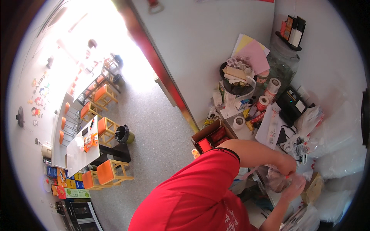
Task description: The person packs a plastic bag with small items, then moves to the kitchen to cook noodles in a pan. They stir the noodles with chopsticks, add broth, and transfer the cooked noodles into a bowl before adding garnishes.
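My left hand (286,166) is closed at the gathered upper part of a clear plastic bag (276,180), with a small bit of red at its fingertips. Something brownish shows through the bag, but what it is cannot be told. Close below, my right hand (294,186) is against the bag; clear plastic lies over its fingers, so its grip is unclear. Both hands are over the edge of a cluttered counter. A clear plastic bottle (307,147) lies beyond the left hand, and a pale pink strip (250,173) hangs near the left forearm.
An open cardboard box (196,137) with red packs stands by my left upper arm. Paper rolls (238,122), a black device (290,105) and a filled black bin (238,86) crowd the counter. Plastic bags (335,161) line the wall. Behind are orange stools (105,173) and tables (78,156).
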Tool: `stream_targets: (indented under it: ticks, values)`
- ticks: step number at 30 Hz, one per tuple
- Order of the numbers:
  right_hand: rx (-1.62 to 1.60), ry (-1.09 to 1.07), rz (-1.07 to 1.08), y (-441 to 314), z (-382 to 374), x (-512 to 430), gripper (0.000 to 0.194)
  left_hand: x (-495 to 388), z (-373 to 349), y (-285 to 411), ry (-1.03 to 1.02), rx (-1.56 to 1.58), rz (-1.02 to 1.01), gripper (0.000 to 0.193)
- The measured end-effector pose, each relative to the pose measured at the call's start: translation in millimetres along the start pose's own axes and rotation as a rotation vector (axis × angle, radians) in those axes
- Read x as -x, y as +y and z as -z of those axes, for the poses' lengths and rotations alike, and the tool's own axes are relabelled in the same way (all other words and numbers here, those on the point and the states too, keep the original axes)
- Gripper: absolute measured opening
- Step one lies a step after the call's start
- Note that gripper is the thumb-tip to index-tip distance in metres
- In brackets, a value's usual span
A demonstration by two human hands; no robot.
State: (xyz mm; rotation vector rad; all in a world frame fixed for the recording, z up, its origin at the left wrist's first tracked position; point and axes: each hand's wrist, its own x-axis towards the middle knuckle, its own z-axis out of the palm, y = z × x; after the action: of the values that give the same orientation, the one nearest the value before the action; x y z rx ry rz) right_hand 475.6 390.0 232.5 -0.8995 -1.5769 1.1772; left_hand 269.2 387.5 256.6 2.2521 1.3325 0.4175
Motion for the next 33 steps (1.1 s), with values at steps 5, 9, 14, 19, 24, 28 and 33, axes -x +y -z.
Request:
stream_targets:
  ticks: [5, 9, 14, 19, 24, 28, 33]
  values:
    - [-0.07, 0.047, -0.092, -26, -20, -8, 0.027, 11, 1, 16, 0.024, 0.011, 0.187, 0.021]
    - [-0.139, 0.156, -0.255, -34, -22, -31, 0.03, 9, -4, 12, 0.035, 0.055, 0.243, 0.024]
    - [-0.11, 0.065, -0.271, -38, -29, -50, 0.033, 23, -22, -6, 0.249, 0.254, 0.206, 0.024]
    - [-0.053, -0.055, -0.138, -55, -38, -53, 0.053, 55, -17, -15, 0.292, 0.503, 0.247, 0.023]
    - [0.049, -0.065, -0.238, -85, -47, -57, 0.055, 78, 1, 18, 0.232, 0.959, 0.584, 0.029]
    - [0.09, -0.049, -0.302, -93, -51, -67, 0.056, 92, 4, 19, 0.216, 0.977, 0.634, 0.027]
    - [0.006, 0.003, -0.371, -79, -49, -75, 0.055, 130, -22, 2, 0.265, 1.078, 0.676, 0.023]
